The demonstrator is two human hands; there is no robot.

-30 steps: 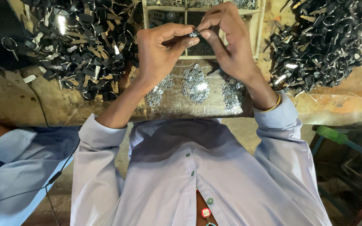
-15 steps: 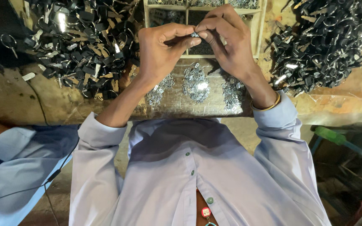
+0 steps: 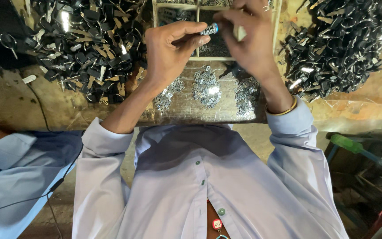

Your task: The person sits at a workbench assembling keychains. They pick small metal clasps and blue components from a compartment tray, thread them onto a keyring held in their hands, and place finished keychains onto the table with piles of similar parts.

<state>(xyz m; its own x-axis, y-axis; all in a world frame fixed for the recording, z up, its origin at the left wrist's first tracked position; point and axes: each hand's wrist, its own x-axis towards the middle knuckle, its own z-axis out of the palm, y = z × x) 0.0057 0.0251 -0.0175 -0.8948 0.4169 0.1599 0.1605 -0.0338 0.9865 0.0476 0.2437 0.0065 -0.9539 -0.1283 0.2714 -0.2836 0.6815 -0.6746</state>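
A small cylinder (image 3: 209,29) is being pinched by the left hand (image 3: 169,53) at 12 o'clock, steadied for the right hand's (image 3: 248,37) curled fingers, above the tray (image 3: 278,26).

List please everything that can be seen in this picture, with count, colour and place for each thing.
small cylinder part: one, silver with a blue end, pinched between the fingers of both hands
divided tray: one, pale frame, top centre, small dark parts inside
small metal pieces: three loose heaps, silver, on the bench edge below the tray
left pile of keys: too many to count, black and metal, upper left
right pile of keys: too many to count, black and metal, upper right
workbench: one, brown, worn, across the middle
green-handled tool: one, lower right
another person's sleeve: one, light blue, lower left
bangle: one, gold, right wrist
shirt: one, pale lilac, buttoned
left hand: holds the cylinder
right hand: at the cylinder's blue end
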